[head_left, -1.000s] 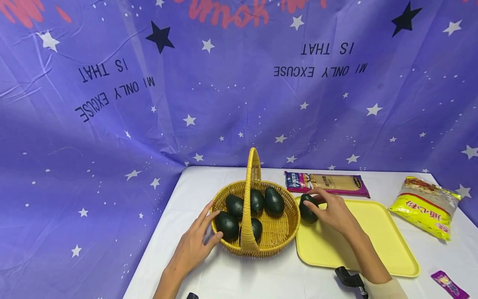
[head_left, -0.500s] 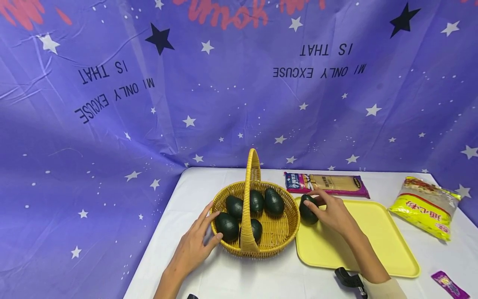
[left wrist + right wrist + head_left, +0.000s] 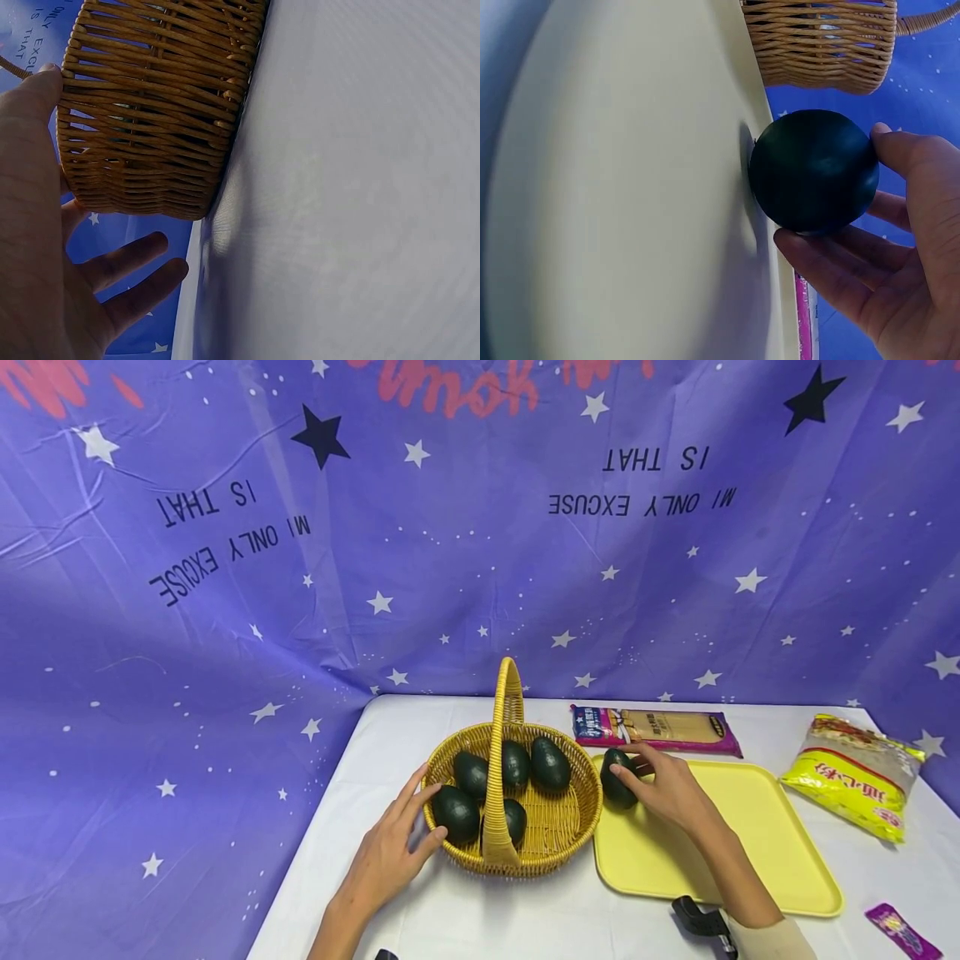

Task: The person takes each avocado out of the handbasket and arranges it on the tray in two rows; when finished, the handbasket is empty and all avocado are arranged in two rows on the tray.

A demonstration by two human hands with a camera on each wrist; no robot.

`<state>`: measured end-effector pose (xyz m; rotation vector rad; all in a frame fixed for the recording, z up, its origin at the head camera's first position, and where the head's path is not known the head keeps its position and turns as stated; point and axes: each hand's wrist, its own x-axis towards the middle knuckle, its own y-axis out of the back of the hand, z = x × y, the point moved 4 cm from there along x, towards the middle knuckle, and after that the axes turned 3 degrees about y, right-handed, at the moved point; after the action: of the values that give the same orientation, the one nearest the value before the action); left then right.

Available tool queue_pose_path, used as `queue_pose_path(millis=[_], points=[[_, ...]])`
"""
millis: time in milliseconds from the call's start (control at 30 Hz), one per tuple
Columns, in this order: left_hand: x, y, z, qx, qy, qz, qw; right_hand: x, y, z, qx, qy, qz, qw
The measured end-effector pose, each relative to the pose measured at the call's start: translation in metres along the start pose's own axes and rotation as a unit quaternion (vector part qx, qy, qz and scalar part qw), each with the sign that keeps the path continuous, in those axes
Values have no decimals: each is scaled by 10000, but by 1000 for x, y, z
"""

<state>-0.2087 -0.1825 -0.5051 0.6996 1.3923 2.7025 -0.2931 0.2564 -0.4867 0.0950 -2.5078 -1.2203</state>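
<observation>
A dark green avocado (image 3: pixel 618 778) is between the thumb and fingers of my right hand (image 3: pixel 673 787), at the left end of the yellow tray (image 3: pixel 720 860). In the right wrist view, the avocado (image 3: pixel 814 172) sits at or just above the tray surface; contact is hard to tell. My left hand (image 3: pixel 392 843) touches the near-left rim of the wicker basket (image 3: pixel 551 835), its thumb on the rim and other fingers extended outside, as the left wrist view shows. Several avocados (image 3: pixel 551 764) lie inside the basket, one partly hidden behind its tall handle (image 3: pixel 495 793).
Behind the tray lies a flat noodle packet (image 3: pixel 667 729). A yellow food bag (image 3: pixel 855 777) stands to the tray's right, and a small purple sachet (image 3: pixel 902 931) is near the front right. White cloth (image 3: pixel 420 918) covers the table, with a purple star-printed curtain (image 3: pixel 450 568) behind.
</observation>
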Motion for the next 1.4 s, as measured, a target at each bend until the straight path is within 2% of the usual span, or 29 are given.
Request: queue_pose_path(millis=[400,867,1400], points=[[1,0,0,6,37,-52,10000,-1,-4,2,-36,-162,-193,9997],[0,-2,-2,29,17,-68,10000,0,-6,3,72,73,-35,9999],[0,-1,-1,-55,8,-39,10000,1,-5,2,95,-70,-58,9999]])
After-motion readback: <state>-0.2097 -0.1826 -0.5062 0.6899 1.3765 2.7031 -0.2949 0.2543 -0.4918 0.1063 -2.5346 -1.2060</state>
